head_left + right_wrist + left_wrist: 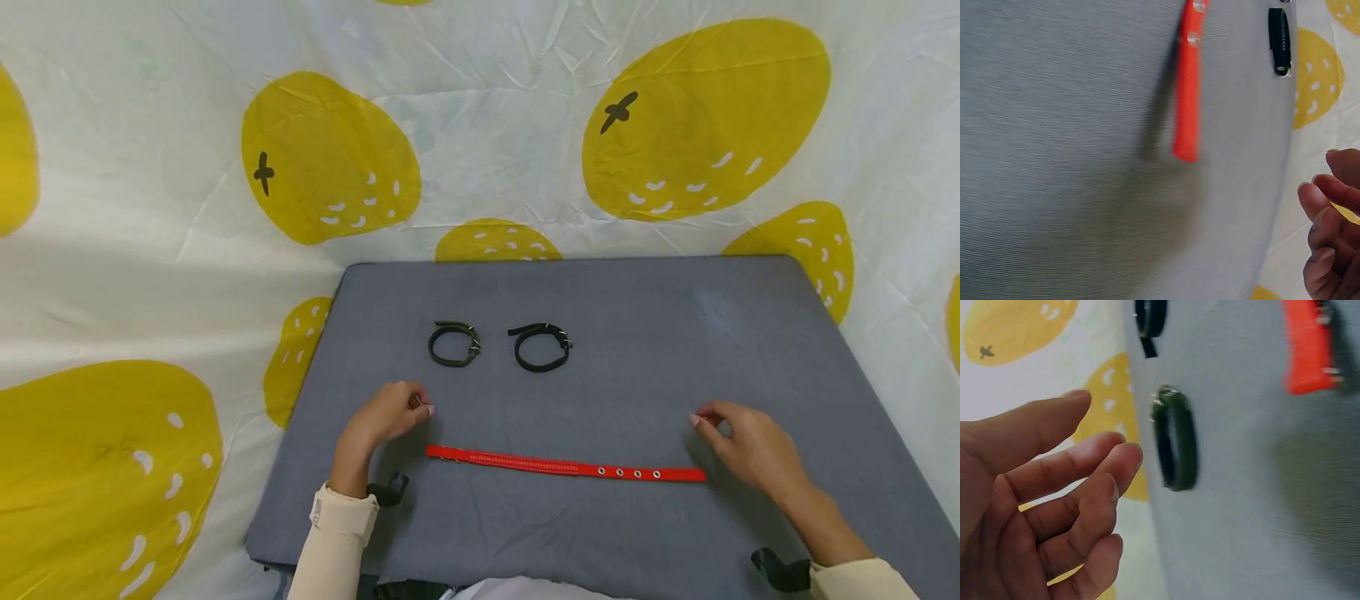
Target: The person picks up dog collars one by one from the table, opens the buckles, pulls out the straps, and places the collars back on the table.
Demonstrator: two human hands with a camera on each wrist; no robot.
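A red collar [525, 462] lies stretched out flat on the grey padded table, with a row of metal eyelets toward its right end. Just above its left end hovers my left hand [388, 414], fingers loosely bent and holding nothing. Beyond the other end is my right hand [750, 442], also empty, its thumb and fingers relaxed and apart from the collar. Farther back, two dark collars are fastened into loops: one on the left [453, 363], one on the right [540, 367]. In the left wrist view, a dark green looped collar [1188, 444] appears beyond the fingertips.
The grey table [637, 333] meets a white cloth [487, 150] printed with yellow fruit shapes at the back and sides. Dark straps [780, 572] hang at both wrists near the front. The person's clothing shows at the bottom edge.
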